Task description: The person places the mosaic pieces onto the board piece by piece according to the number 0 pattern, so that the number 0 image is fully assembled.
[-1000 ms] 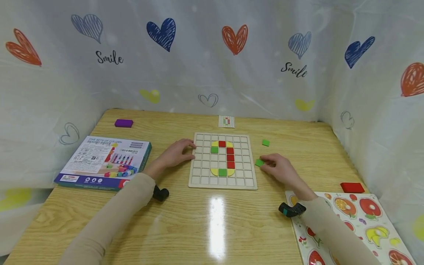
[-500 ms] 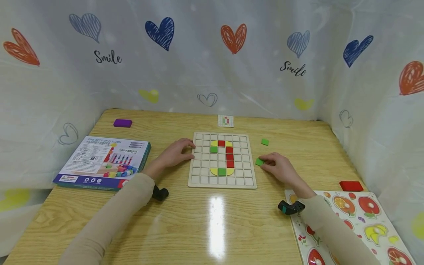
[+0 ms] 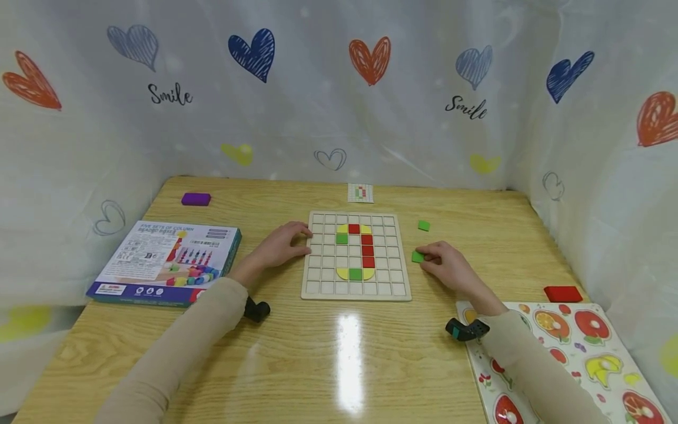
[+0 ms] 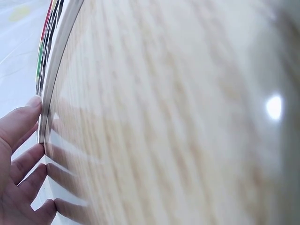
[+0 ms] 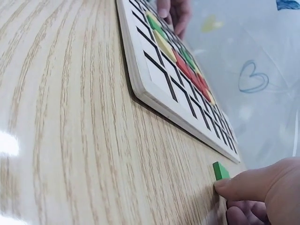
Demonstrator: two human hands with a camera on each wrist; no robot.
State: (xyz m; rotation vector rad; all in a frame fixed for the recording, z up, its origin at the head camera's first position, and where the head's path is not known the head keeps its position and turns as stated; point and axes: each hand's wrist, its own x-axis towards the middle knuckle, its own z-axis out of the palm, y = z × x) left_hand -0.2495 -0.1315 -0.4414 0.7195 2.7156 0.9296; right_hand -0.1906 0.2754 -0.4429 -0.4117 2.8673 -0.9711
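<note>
The wooden table fills the space, walled in by a white curtain with hearts. At about eight o'clock from its middle lies a boxed bead toy; at four o'clock a fruit puzzle board sits under the person's right sleeve, with a red block just beyond it. At the centre is the grid board, a wooden tray of square cells with red, green and yellow tiles forming a loop in its middle columns. A small pattern card lies at twelve o'clock from the board, and a purple block at ten o'clock.

The left hand rests at the board's nine o'clock edge, fingers relaxed and straight, fingertips touching the rim; the left wrist view shows them against the board's side, bracing it and gripping nothing.

The right hand lies at three o'clock from the board, thumb and forefinger closed on a green tile on the table just off the board's edge. The right wrist view shows the thumb tip pressed to the tile's side. A second green tile sits loose at two o'clock, apart from both hands.

To lift the pinched tile cleanly, I'd say hold its opposite edges, keep it level, and keep the left hand steadying the board.
</note>
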